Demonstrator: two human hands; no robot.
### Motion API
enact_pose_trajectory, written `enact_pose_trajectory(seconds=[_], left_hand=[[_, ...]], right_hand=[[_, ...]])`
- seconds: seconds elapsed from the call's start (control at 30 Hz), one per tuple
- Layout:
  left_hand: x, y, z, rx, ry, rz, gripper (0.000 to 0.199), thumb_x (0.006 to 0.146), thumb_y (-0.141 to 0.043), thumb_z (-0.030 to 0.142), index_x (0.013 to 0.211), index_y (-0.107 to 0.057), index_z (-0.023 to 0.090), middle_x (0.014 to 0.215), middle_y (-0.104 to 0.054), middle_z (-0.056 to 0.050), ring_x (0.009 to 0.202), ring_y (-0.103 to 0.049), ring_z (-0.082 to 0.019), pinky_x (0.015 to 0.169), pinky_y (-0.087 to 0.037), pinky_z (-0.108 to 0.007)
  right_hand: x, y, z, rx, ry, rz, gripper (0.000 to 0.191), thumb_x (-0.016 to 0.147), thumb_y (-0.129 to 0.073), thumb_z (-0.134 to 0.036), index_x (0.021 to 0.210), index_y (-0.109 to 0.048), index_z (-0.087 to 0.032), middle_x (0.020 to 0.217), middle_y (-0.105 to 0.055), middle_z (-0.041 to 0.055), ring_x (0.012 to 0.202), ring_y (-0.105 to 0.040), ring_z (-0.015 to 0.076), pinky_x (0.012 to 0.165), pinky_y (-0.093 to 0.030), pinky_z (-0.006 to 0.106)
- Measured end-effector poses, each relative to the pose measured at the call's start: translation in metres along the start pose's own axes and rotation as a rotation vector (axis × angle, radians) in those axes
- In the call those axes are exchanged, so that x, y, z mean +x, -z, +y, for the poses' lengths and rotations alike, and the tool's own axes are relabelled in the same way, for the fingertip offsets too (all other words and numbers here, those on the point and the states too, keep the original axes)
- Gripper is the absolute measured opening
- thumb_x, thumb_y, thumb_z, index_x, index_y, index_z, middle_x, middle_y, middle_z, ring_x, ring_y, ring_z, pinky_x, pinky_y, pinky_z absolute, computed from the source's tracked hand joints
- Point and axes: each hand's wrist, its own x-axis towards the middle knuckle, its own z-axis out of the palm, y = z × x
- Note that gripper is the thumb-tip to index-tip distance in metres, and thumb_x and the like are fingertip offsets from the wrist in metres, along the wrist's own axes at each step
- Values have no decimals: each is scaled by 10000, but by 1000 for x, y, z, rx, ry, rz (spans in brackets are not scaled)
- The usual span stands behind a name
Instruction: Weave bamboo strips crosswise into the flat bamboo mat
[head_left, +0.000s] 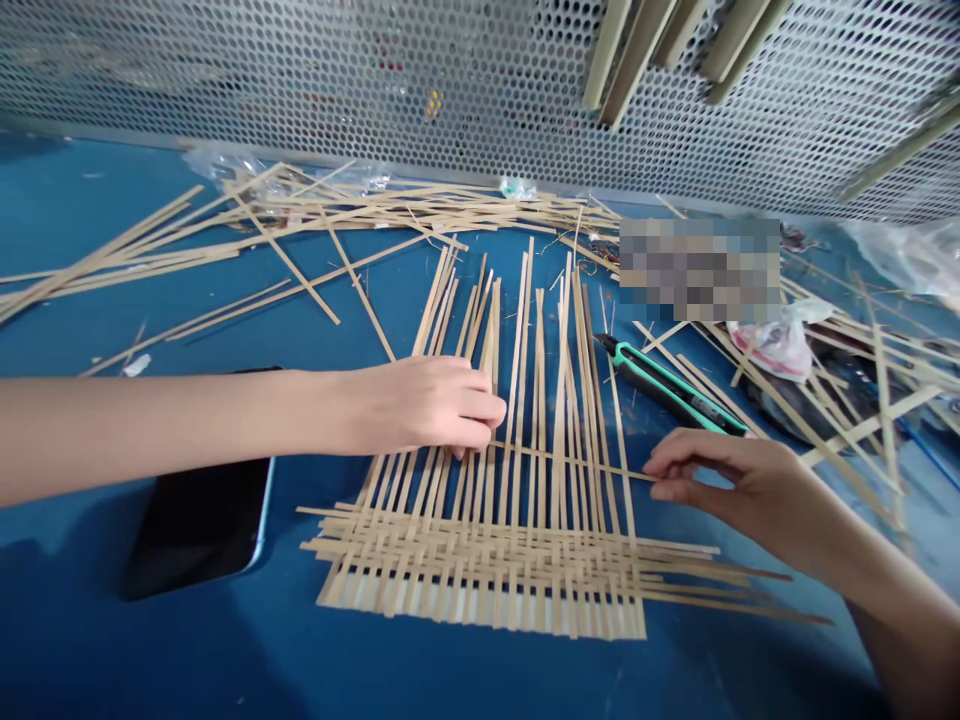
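Note:
A partly woven mat of thin bamboo strips (480, 560) lies on the blue table, its long upright strips fanning away from me. My right hand (720, 475) pinches the right end of a narrow cross strip (551, 456) between thumb and fingertips. That strip runs leftward among the upright strips, above the woven band, toward my left hand (442, 405). Over the upright strips, my left hand is closed with its fingers bent down. What its fingertips grip is hidden beneath them.
A green and black utility knife (675, 390) lies just beyond my right hand, blade pointing left. Under my left forearm is a dark phone (202, 520). Loose bamboo strips (450, 210) spread along the back by a perforated metal panel (315, 80). Crumpled plastic (780, 340) sits at right.

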Motion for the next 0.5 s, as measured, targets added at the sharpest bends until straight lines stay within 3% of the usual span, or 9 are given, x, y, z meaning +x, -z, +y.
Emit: enact_pose_trajectory(seconds=[0.23, 0.37, 0.5], left_hand=[[8, 0, -1, 18, 24, -42, 156, 882, -618, 91, 751, -595, 173, 799, -625, 7, 775, -518, -155, 676, -311, -304], [14, -1, -4, 5, 35, -70, 219, 778, -762, 117, 717, -565, 190, 742, -594, 44, 741, -502, -142, 667, -297, -300], [20, -2, -6, 1, 25, -96, 283, 756, -786, 128, 694, -519, 199, 725, -580, 58, 734, -482, -146, 688, -299, -300]], right_hand=[[1, -2, -4, 19, -19, 35, 204, 733, -720, -460, 766, -699, -260, 790, -690, -1, 761, -609, 198, 737, -446, 316], [1, -2, -4, 8, -21, 29, 208, 725, -722, -463, 767, -702, -261, 791, -693, 2, 749, -609, 197, 724, -453, 314], [1, -2, -5, 1, -14, 68, 216, 715, -725, -465, 755, -704, -254, 782, -693, 8, 740, -613, 198, 731, -464, 314]])
